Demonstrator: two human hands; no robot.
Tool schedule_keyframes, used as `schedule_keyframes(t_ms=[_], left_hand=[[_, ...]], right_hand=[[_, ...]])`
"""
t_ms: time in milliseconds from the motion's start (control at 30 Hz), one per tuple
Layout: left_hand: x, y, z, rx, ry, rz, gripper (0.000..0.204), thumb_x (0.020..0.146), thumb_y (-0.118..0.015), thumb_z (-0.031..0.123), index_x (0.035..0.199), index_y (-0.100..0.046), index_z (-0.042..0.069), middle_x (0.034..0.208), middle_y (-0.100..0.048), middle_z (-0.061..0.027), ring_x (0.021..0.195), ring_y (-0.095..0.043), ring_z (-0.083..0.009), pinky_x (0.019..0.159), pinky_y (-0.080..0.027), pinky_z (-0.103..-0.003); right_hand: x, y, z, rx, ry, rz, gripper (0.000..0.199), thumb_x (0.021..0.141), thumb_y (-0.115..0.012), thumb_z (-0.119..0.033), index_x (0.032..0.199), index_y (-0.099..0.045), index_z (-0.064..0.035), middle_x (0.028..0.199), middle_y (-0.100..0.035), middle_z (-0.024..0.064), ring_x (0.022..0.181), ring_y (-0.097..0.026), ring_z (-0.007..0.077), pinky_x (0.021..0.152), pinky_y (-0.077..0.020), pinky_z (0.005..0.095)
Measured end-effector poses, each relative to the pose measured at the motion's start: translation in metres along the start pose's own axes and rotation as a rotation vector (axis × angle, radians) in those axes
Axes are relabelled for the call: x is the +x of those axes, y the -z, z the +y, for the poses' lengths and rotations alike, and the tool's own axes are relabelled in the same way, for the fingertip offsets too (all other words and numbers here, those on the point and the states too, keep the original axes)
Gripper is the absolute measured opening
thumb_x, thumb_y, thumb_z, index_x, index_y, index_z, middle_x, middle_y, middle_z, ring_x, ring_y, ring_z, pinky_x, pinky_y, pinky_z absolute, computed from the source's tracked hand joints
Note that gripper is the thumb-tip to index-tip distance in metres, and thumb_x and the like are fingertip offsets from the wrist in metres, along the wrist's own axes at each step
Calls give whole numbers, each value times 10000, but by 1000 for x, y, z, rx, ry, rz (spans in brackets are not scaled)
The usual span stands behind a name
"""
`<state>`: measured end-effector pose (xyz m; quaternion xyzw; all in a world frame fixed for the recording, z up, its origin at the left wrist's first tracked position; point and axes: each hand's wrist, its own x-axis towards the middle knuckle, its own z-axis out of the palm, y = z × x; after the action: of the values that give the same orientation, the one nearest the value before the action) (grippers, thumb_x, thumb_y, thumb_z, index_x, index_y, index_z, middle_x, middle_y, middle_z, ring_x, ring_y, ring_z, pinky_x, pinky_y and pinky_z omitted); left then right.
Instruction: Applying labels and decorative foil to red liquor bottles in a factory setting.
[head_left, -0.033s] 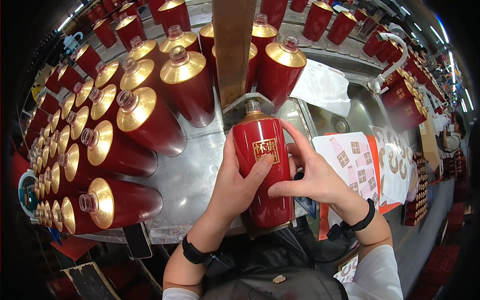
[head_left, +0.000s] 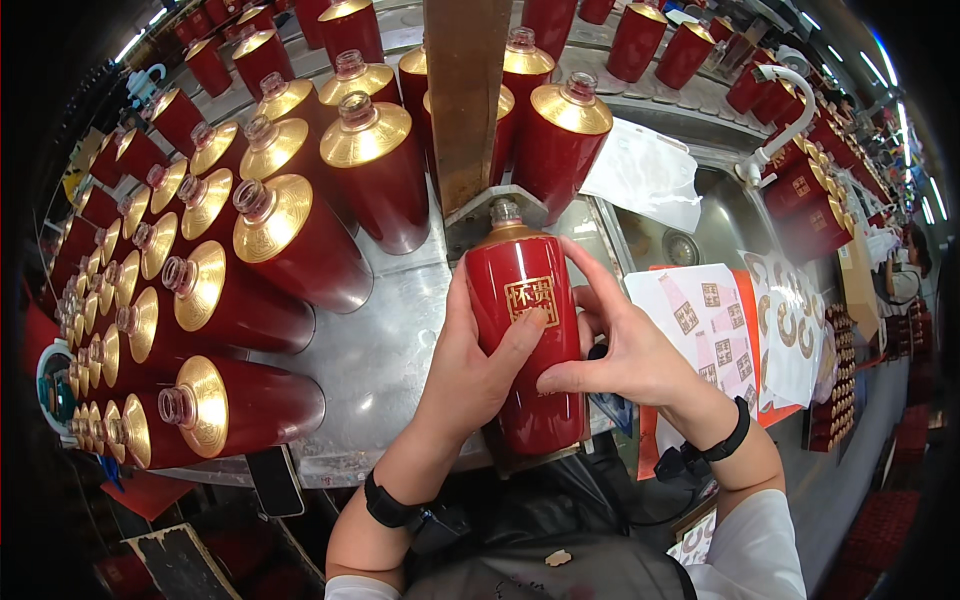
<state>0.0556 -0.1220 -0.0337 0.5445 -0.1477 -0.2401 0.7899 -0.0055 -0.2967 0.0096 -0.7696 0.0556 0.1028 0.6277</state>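
Observation:
Between my two hands is a glossy red bottle point(head_left: 550, 350) with a gold shoulder and a clear, uncapped glass neck. It leans back with its neck away from me, close to a metal bracket point(head_left: 497, 203). On its front is a square gold label point(head_left: 531, 295). My left hand point(head_left: 462, 372) wraps the left side, its thumb pressed over the label's lower part. My right hand point(head_left: 625, 350) holds the right side, fingers partly hidden behind the bottle, with its thumb lower on the front. Small gold print shows below that thumb.
Many matching bottles point(head_left: 275, 240) crowd the metal table point(head_left: 385, 340) on the left. A wooden post point(head_left: 465, 100) rises ahead. To the right are sticker sheets point(head_left: 690, 320), a sink point(head_left: 728, 225) and a white faucet point(head_left: 795, 120). A phone point(head_left: 275, 482) lies at the near edge.

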Motion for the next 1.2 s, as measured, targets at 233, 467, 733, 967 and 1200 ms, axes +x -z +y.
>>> schedule_keyframes(t_ms=[233, 467, 733, 967, 1200], left_hand=[[1, 0, -1, 17, 8, 2, 702, 944, -658, 171, 1485, -241, 10, 1274, -551, -129, 1125, -595, -189, 963, -495, -337], [1, -2, 3, 40, 3, 10, 692, 936, -671, 173, 1471, -264, 14, 1261, -560, -124, 1121, -596, -184, 958, -497, -337], [1, -4, 4, -11, 11, 8, 668, 924, -668, 118, 1457, -277, 16, 1230, -578, -117, 1085, -613, -173, 937, -506, -328], [1, -2, 2, -19, 7, -10, 672, 922, -663, 112, 1456, -268, 12, 1221, -583, -120, 1078, -617, -175, 930, -511, -331], [0, -1, 2, -13, 14, -11, 679, 917, -669, 119, 1455, -270, 9, 1227, -581, -124, 1086, -615, -180, 934, -510, -334]], right_hand=[[1, 1, 3, 44, 9, 5, 1129, 745, -874, -212, 1587, -133, -88, 1142, -593, 103, 810, -550, 88, 767, -459, 239], [0, 0, 1, 40, 27, -6, 1114, 767, -862, -206, 1587, -118, -82, 1189, -599, 135, 874, -597, 104, 806, -483, 253], [0, 0, 0, 66, 21, -23, 1137, 756, -865, -168, 1586, -93, -74, 1224, -591, 152, 910, -622, 116, 829, -496, 262], [1, 0, -1, 95, 20, -22, 1154, 737, -872, -144, 1587, -94, -75, 1221, -594, 140, 892, -615, 104, 810, -488, 247], [-1, -2, -2, 118, -45, -7, 1133, 692, -850, -92, 1589, -159, -111, 1265, -592, 103, 835, -511, 85, 877, -416, 264]])
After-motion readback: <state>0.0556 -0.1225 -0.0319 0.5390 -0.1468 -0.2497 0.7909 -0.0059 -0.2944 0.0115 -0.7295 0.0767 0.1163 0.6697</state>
